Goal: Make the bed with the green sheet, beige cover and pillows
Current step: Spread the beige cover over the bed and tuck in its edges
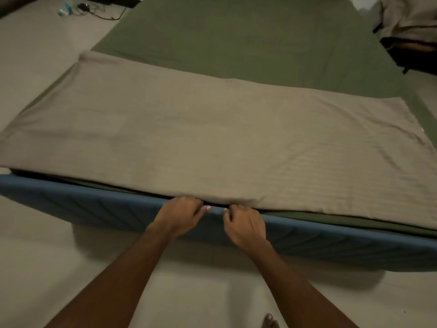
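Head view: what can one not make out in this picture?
Head view: whether the left hand and right hand pinch the beige cover; knuckles hide it.
Head view: beige fabric pile, cut off by the top-right corner.
Head view: bluish object on the floor, too small and blurred.
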